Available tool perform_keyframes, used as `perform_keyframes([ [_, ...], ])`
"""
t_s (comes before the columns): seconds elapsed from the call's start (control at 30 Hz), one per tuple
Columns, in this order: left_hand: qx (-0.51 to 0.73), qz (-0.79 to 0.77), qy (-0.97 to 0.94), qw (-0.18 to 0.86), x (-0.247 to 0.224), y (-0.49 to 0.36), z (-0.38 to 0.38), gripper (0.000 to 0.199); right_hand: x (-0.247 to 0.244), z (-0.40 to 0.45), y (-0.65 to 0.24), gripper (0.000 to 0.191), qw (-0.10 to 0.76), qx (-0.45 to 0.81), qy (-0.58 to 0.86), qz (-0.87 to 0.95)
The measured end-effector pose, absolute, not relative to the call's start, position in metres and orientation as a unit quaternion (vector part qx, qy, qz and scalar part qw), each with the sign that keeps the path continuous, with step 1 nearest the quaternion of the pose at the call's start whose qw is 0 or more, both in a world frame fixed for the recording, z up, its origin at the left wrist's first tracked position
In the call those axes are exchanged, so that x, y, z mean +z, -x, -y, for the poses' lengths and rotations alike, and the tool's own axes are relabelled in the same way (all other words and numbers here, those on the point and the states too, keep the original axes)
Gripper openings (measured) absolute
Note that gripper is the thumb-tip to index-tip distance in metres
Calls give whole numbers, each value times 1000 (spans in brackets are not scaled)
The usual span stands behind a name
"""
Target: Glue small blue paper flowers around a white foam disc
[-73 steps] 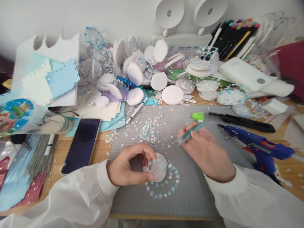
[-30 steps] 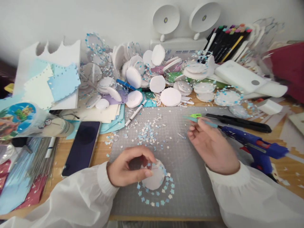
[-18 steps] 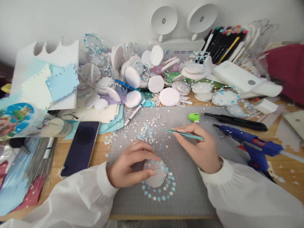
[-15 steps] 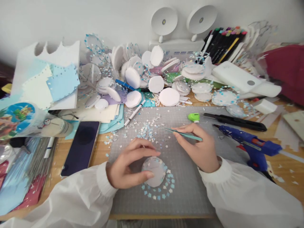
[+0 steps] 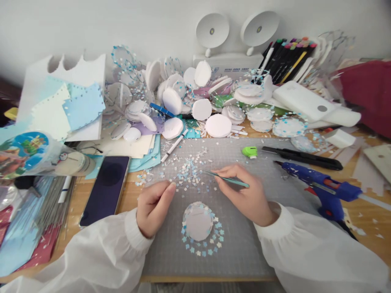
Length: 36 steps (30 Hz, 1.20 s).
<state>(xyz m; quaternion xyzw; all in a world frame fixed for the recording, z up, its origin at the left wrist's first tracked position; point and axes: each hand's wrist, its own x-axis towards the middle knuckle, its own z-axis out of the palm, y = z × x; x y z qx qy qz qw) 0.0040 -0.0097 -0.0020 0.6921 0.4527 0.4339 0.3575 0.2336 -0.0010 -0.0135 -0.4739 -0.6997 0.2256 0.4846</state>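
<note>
My right hand pinches teal tweezers, their tips pointing left toward a scattered pile of tiny blue and white paper flowers. To the left of that pile, my left hand is curled closed just above the mat, with its thumb pressed against the index finger; nothing shows in it. Between and below the hands lies a round white paper disc with small flowers around its edge. A curved double row of blue and white flowers is laid along its right and lower sides.
A grey cutting mat covers the desk's front. On the right lie a blue glue gun, a black cutter knife and a small green tool. A phone is at left; paper discs crowd the back.
My left hand has moved up and left off the paper disc, and its spread fingers have closed. The right hand has shifted left with the tweezers, toward the flower pile.
</note>
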Motion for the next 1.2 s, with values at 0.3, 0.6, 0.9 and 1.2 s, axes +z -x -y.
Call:
perform_keyframes([
  [0.3,427,-435,-666,430,-5,0,13,43,-12,0,-228,18,439,144,445,767],
  [0.6,417,-453,-644,454,-7,1,14,45,-14,-1,-229,15,464,169,469,732],
  [0.9,408,-445,-675,423,-1,-1,12,46,-14,-1,-227,15,449,194,441,753],
  [1.2,402,-437,-698,400,2,-3,9,45,-16,-1,-225,17,425,163,450,768],
])
